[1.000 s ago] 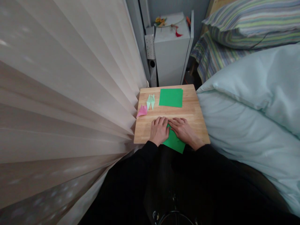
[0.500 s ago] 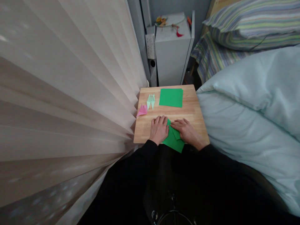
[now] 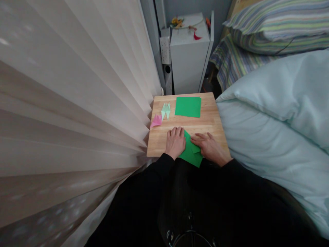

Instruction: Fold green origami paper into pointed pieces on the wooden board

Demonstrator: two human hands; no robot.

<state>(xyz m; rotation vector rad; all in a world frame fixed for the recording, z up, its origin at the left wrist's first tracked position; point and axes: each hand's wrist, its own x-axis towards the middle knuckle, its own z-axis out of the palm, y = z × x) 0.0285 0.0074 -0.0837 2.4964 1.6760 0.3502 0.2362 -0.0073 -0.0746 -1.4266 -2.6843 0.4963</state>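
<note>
A green paper sheet [image 3: 190, 151] lies at the near edge of a small wooden table [image 3: 213, 120], partly folded and hanging over the edge. My left hand [image 3: 175, 142] lies flat on its left part, fingers stretched out. My right hand [image 3: 209, 147] rests on its right side, fingers together, touching a folded flap of the paper. Both sleeves are black.
A stack of green paper squares [image 3: 187, 106] lies at the table's far side. A pale green folded figure [image 3: 166, 110] and a pink one [image 3: 156, 121] sit at the far left. A curtain [image 3: 77, 103] hangs left, a bed [image 3: 277, 120] lies right, a white cabinet [image 3: 189, 55] stands behind.
My right hand has slid to the right and toward me along the green sheet, uncovering a folded flap. My left hand has stayed in place.
</note>
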